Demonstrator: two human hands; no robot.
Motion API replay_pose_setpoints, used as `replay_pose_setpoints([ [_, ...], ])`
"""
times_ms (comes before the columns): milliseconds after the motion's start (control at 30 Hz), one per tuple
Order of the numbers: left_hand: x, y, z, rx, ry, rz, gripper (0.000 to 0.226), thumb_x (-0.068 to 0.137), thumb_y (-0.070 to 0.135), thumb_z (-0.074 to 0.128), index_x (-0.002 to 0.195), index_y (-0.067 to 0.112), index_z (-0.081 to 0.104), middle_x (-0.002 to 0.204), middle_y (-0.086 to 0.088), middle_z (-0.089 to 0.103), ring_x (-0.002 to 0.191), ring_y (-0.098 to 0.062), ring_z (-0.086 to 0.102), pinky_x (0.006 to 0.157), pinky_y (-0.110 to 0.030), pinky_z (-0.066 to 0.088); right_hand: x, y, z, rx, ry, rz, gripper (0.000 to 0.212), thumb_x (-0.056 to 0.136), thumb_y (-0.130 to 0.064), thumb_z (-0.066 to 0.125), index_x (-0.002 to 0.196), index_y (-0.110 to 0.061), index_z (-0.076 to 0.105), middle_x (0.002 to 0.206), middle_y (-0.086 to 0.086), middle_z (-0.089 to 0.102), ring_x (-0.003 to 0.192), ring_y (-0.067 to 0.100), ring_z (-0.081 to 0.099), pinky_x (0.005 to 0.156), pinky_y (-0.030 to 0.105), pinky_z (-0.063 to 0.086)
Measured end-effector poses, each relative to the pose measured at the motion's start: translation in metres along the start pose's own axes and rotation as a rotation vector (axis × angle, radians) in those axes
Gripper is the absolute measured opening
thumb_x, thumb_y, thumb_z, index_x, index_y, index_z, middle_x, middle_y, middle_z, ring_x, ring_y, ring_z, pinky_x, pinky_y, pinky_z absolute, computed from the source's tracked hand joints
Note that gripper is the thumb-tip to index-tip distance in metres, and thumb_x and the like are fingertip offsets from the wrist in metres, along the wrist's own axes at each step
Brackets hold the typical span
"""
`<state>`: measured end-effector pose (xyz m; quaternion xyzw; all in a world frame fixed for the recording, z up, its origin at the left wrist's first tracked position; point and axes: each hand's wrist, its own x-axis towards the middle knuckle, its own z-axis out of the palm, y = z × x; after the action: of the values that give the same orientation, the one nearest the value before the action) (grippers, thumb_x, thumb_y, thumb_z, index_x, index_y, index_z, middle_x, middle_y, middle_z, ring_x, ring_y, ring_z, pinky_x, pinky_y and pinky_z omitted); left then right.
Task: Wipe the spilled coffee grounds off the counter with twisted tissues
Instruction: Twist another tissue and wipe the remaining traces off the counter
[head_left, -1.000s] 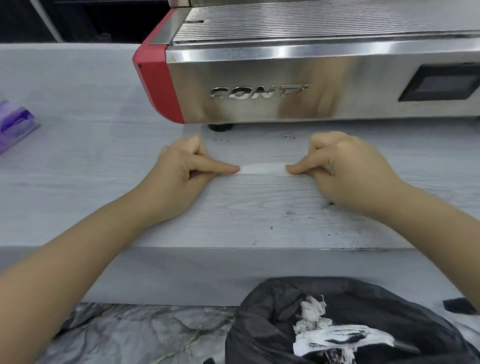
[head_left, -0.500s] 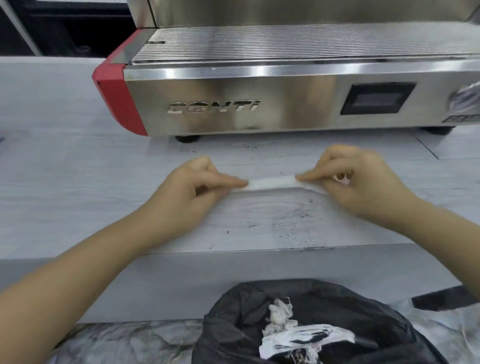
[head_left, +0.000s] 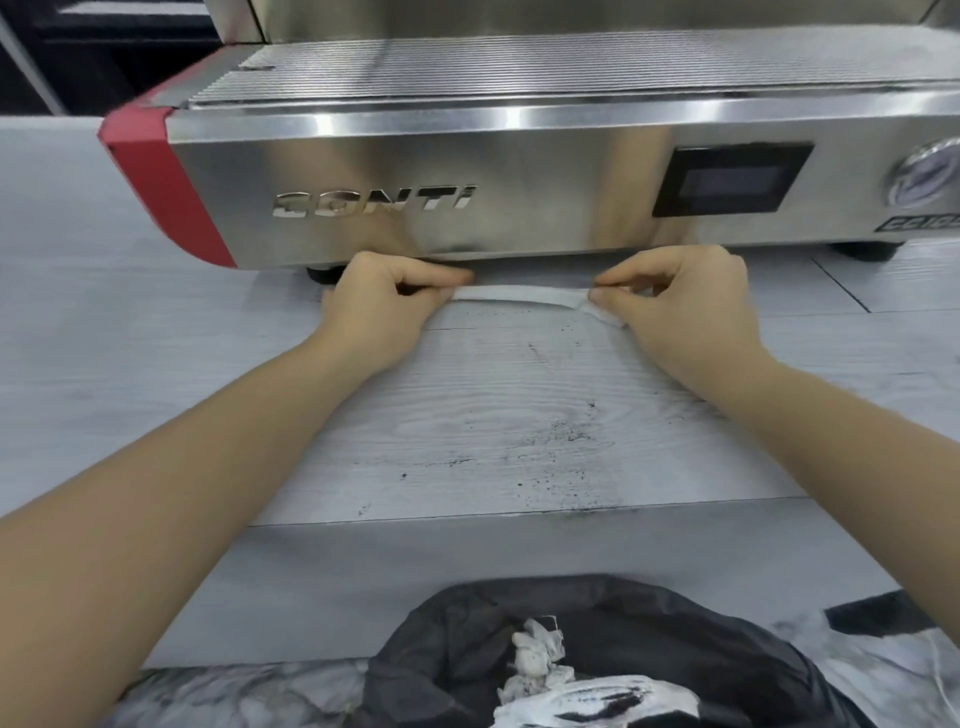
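A white twisted tissue (head_left: 519, 294) lies stretched flat on the pale wood-grain counter (head_left: 156, 364), right at the foot of the espresso machine. My left hand (head_left: 382, 304) pinches its left end and my right hand (head_left: 685, 306) pinches its right end. Dark coffee grounds (head_left: 561, 441) are scattered over the counter between my forearms and along the front edge.
The steel espresso machine (head_left: 519, 176) with a red side panel stands across the back, its black foot (head_left: 324, 274) beside my left hand. Below the counter edge sits a black bin bag (head_left: 597, 654) holding used dirty tissues.
Both hands have pushed the stretched tissue away from me, from mid-counter up to the base of the machine. The view has shifted right and the purple packet at the left is out of sight.
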<state>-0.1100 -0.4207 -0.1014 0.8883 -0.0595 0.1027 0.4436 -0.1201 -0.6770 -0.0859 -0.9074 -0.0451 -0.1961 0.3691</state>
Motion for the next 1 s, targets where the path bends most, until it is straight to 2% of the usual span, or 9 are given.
replay_pose_setpoints([
  [167,0.004,-0.004,0.005,0.018,0.012,0.012,0.032,0.089,0.037,0.064,0.082,0.068,0.066,0.095,0.038,0.069,0.110,-0.005,0.063,0.113,-0.053,0.033,0.004,-0.001,0.011,-0.093,0.024,-0.013,0.007,0.082,-0.029,0.071,0.085,-0.034,0.076,0.075,-0.017,0.067,0.080,0.007,0.060,0.070,0.026,0.050],
  [300,0.002,-0.002,0.005,0.125,-0.051,0.060,0.034,0.090,0.036,0.053,0.090,0.068,0.065,0.102,0.029,0.072,0.114,-0.015,0.062,0.110,-0.055,0.036,0.000,0.003,0.010,-0.191,-0.060,-0.117,0.020,0.091,-0.022,0.063,0.095,-0.036,0.076,0.083,-0.013,0.059,0.082,0.012,0.055,0.067,0.031,0.049],
  [367,0.001,-0.002,0.003,0.114,-0.095,0.081,0.036,0.092,0.028,0.053,0.096,0.060,0.068,0.104,0.024,0.073,0.113,-0.016,0.062,0.110,-0.054,0.036,-0.003,0.004,0.006,-0.274,-0.109,-0.176,0.026,0.093,-0.018,0.059,0.099,-0.036,0.075,0.085,-0.009,0.053,0.084,0.017,0.053,0.065,0.033,0.045],
  [467,-0.006,0.001,0.000,0.101,-0.121,0.128,0.031,0.095,0.015,0.059,0.102,0.039,0.076,0.099,0.015,0.073,0.104,-0.012,0.063,0.103,-0.045,0.044,-0.005,0.002,-0.001,-0.348,-0.179,-0.229,0.026,0.093,-0.018,0.059,0.099,-0.038,0.075,0.082,-0.009,0.049,0.082,0.017,0.050,0.062,0.029,0.035],
  [533,-0.016,0.005,-0.003,0.123,-0.117,0.171,0.027,0.094,0.012,0.063,0.104,0.033,0.077,0.091,0.012,0.061,0.092,-0.010,0.058,0.096,-0.045,0.046,-0.008,-0.001,-0.009,-0.365,-0.221,-0.256,0.024,0.093,-0.019,0.060,0.098,-0.038,0.075,0.079,-0.009,0.047,0.080,0.016,0.048,0.060,0.028,0.033],
  [633,-0.039,0.006,-0.010,0.151,-0.145,0.249,0.029,0.094,0.013,0.064,0.104,0.037,0.076,0.088,0.010,0.052,0.088,-0.010,0.052,0.094,-0.049,0.044,-0.024,-0.006,-0.021,-0.366,-0.280,-0.311,0.025,0.093,-0.019,0.063,0.098,-0.039,0.075,0.075,-0.008,0.045,0.076,0.013,0.043,0.058,0.029,0.035],
  [767,-0.074,0.005,-0.020,0.162,-0.189,0.298,0.039,0.093,0.007,0.063,0.106,0.041,0.075,0.091,0.011,0.050,0.086,-0.013,0.051,0.082,-0.031,0.038,-0.059,-0.013,-0.040,-0.318,-0.326,-0.355,0.022,0.088,-0.019,0.068,0.095,-0.039,0.076,0.072,-0.010,0.048,0.073,0.015,0.050,0.054,0.027,0.037],
  [900,-0.108,0.012,-0.029,0.223,-0.241,0.330,0.040,0.090,0.018,0.055,0.110,0.048,0.071,0.092,0.012,0.050,0.087,-0.009,0.050,0.078,-0.038,0.039,-0.085,-0.014,-0.058,-0.290,-0.373,-0.410,0.027,0.085,-0.016,0.069,0.097,-0.038,0.077,0.073,-0.009,0.054,0.073,0.018,0.055,0.048,0.033,0.045],
  [1000,-0.118,0.018,-0.032,0.213,-0.291,0.321,0.036,0.093,0.021,0.055,0.110,0.047,0.072,0.092,0.012,0.053,0.090,-0.009,0.050,0.079,-0.036,0.039,-0.088,-0.013,-0.067,-0.265,-0.417,-0.408,0.031,0.083,-0.010,0.070,0.095,-0.038,0.077,0.072,-0.010,0.055,0.074,0.016,0.054,0.052,0.038,0.048],
])
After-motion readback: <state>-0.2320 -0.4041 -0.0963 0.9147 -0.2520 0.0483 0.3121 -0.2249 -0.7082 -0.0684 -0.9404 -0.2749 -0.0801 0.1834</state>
